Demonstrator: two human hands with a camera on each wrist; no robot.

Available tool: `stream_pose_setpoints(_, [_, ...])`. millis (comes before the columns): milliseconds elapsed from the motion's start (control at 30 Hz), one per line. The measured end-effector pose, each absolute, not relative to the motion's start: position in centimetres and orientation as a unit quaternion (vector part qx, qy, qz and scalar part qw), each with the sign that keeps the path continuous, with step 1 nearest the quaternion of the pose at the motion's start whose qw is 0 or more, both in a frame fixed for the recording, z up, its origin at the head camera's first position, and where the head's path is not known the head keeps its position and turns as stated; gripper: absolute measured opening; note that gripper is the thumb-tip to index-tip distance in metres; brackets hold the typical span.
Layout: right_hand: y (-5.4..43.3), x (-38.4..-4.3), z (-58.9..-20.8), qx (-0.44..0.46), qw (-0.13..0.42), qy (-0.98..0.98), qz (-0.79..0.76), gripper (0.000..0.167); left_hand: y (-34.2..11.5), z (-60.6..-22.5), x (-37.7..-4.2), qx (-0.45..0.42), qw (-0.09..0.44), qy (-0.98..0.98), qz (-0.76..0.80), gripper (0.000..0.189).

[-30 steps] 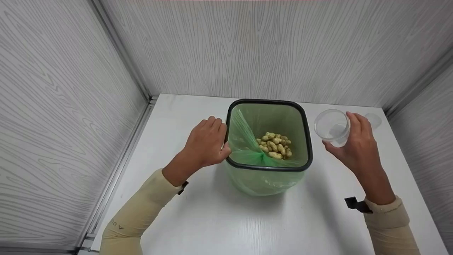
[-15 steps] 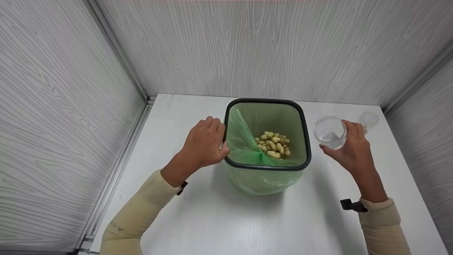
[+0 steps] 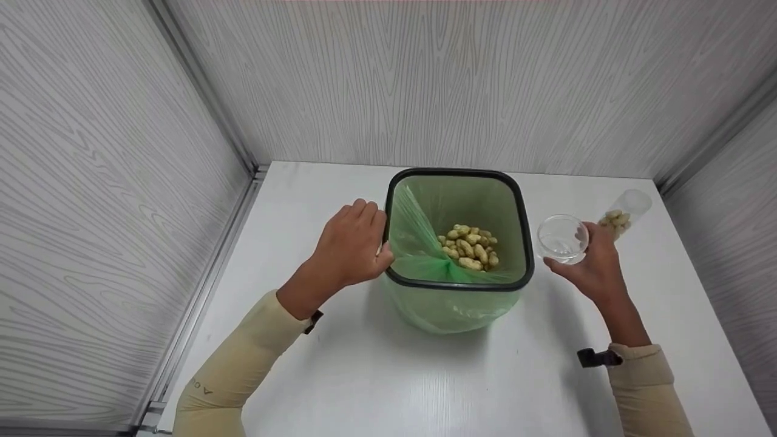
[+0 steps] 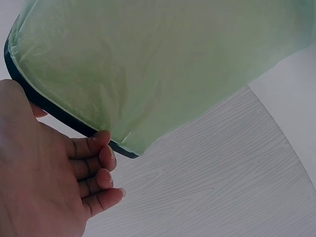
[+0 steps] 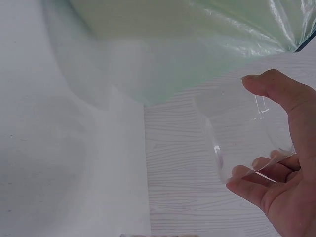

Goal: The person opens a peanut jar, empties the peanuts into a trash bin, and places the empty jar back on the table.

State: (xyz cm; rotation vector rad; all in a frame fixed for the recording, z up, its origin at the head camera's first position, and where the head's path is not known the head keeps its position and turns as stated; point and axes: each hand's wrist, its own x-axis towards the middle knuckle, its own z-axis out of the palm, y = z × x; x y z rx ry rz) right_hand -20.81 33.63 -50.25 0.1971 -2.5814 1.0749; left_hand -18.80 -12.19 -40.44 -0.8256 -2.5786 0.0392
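Observation:
A trash bin with a black rim (image 3: 523, 209) and a green bag liner (image 3: 452, 312) stands in the middle of the table in the head view. Peanuts (image 3: 470, 247) lie in a pile inside it. My left hand (image 3: 352, 243) grips the rim on its left side; in the left wrist view its fingertips (image 4: 106, 138) curl at the dark edge. To the right of the bin, my right hand (image 3: 592, 264) holds a clear cup (image 3: 563, 240) between thumb and fingers. No peanuts show in that cup. The right wrist view has the same see-through cup (image 5: 242, 133) beside the green liner.
Behind the right hand, near the table's back right corner, stands another clear container (image 3: 636, 201) with several peanuts (image 3: 616, 223) in it. The white table (image 3: 425, 400) is bounded by wood-grain panels (image 3: 425, 85) at the back and sides.
My right hand has come nearer and slightly left with the cup, so the peanuts in the container behind it now show. The left hand has stayed on the rim.

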Motion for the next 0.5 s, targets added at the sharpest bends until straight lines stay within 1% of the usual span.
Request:
stream_pose_setpoints(200, [34.1, -21.2, -52.3, 0.049, 0.126, -0.907, 0.398, 0.089, -12.3, -40.4, -18.9, -0.302, 0.204, -0.931, 0.000, 0.028])
stream_pose_setpoints(500, [35.0, -21.8, -54.4, 0.030, 0.050, -0.906, 0.420, 0.097, -12.5, -40.0, -18.9, -0.299, 0.176, -0.938, -0.019, 0.032])
